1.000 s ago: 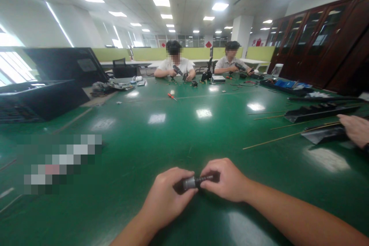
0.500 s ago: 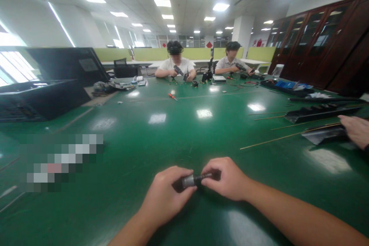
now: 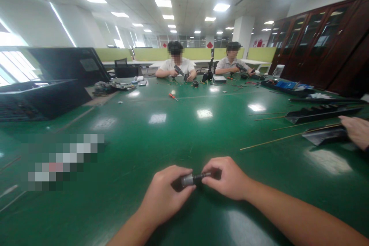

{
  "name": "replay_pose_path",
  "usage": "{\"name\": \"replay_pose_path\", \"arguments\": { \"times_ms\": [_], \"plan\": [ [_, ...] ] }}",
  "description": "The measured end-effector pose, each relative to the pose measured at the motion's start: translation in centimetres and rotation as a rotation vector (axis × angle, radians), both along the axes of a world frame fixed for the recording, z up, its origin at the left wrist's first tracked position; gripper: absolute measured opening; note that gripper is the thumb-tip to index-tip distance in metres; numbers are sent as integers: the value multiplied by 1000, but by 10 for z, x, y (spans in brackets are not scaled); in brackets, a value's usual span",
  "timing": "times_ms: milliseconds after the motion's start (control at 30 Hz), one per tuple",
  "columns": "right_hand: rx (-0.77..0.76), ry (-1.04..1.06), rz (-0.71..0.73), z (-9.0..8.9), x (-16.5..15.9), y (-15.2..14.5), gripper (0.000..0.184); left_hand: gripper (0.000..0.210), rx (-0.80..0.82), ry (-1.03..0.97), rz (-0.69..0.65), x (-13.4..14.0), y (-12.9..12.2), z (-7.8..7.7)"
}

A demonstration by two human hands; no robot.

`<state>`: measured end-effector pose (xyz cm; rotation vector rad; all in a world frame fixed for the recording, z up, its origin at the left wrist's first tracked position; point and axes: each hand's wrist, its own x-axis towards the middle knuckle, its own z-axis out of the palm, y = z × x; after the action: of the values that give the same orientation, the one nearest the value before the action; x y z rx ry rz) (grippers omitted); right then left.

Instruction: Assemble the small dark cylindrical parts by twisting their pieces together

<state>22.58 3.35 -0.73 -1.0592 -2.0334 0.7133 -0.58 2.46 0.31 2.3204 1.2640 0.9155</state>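
Low in the middle of the head view, a small cylindrical part with a wide grey body and a thinner dark shaft lies level between my hands. My left hand is closed on the grey body, thumb and index finger on opposite sides of it. From the right, my right hand pinches the far end of the dark shaft between thumb and fingertips. The palm sides of both hands are hidden, and the shaft's tip is partly covered by my right fingers. Just beneath is the green tabletop.
A co-worker's hand rests by dark metal channels and thin brass-coloured rods on the right. A red screwdriver lies farther back. Two people with power drills sit opposite. A black case stands left.
Both hands keep the same hold on the cylindrical part. The view has shifted very slightly; nothing else has visibly moved.
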Motion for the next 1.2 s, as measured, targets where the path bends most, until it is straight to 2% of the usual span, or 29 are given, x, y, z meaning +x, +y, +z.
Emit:
{"name": "replay_pose_path", "arguments": {
  "times_ms": [1200],
  "plan": [
    [-22, 6, -24, 2, 1, 1, 6, 23, 32, 3, 14, -4, 3, 0]
  ]
}}
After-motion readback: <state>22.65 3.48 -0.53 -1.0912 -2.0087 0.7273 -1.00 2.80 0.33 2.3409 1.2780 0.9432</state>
